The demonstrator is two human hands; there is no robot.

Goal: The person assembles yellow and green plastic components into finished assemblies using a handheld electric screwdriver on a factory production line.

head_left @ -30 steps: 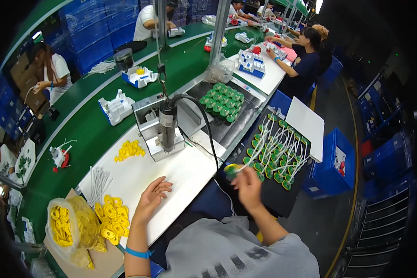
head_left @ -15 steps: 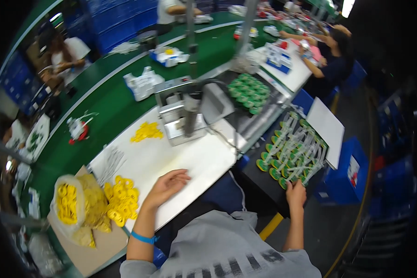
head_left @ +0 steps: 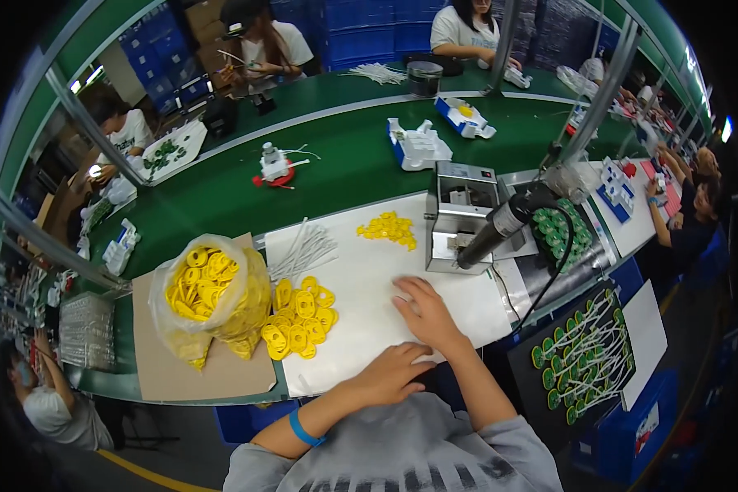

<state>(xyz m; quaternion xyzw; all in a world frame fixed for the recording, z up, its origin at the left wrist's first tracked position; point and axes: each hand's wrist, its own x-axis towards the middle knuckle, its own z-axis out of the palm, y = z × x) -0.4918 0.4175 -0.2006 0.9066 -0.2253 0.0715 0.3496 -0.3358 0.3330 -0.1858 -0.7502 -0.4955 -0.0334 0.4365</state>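
Over the near part of a white work board (head_left: 369, 279), my right hand (head_left: 429, 313) has its fingers stretched out, with nothing visible in them. My left hand (head_left: 389, 375), a blue band on its wrist, lies lower and just left of the right one, fingers apart and nothing seen in it. Left of my hands is a pile of yellow oval plastic rings (head_left: 302, 318). Farther back lie small yellow plastic pieces (head_left: 389, 230) and a bunch of white wires (head_left: 305, 251). A grey metal bench machine (head_left: 459, 217) stands beyond my right hand.
A clear bag of yellow rings (head_left: 213, 287) stands on cardboard (head_left: 160, 361). At right, green round boards with white wires (head_left: 582, 353) lie on a black tray; more green boards (head_left: 562, 234) sit behind. A green conveyor (head_left: 344, 156) carries white-and-blue parts (head_left: 418, 146). Other people work around it.
My right hand has left the wired green boards at the right and come over the white board. My left hand has drawn nearer my body. The view has turned right to left.
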